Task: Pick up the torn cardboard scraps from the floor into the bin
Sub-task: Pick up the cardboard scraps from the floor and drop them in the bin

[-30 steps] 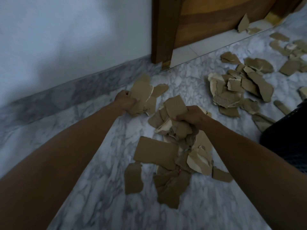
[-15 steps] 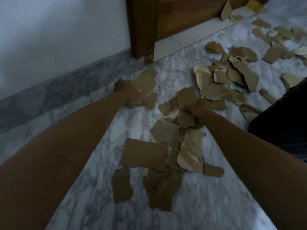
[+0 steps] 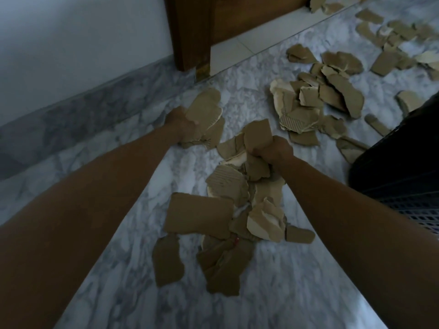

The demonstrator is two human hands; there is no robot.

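Note:
Torn brown cardboard scraps lie scattered over the marble floor (image 3: 133, 245). My left hand (image 3: 180, 125) grips a bunch of scraps (image 3: 205, 112) near the skirting. My right hand (image 3: 273, 150) grips another bunch of scraps (image 3: 257, 136) above a loose heap (image 3: 228, 210) in the middle. A second heap (image 3: 318, 98) lies farther right. The dark mesh bin (image 3: 403, 176) stands at the right edge, partly cut off.
A wooden door frame (image 3: 190, 32) and door stand at the back, with more scraps (image 3: 320, 4) on the pale threshold. A white wall with a grey marble skirting (image 3: 95, 100) runs along the left. More scraps (image 3: 399, 36) spread to the far right.
The view has shifted, so the door frame and heaps sit further left. Both hands keep their hold on their bunches, and the right hand has lifted its bunch slightly.

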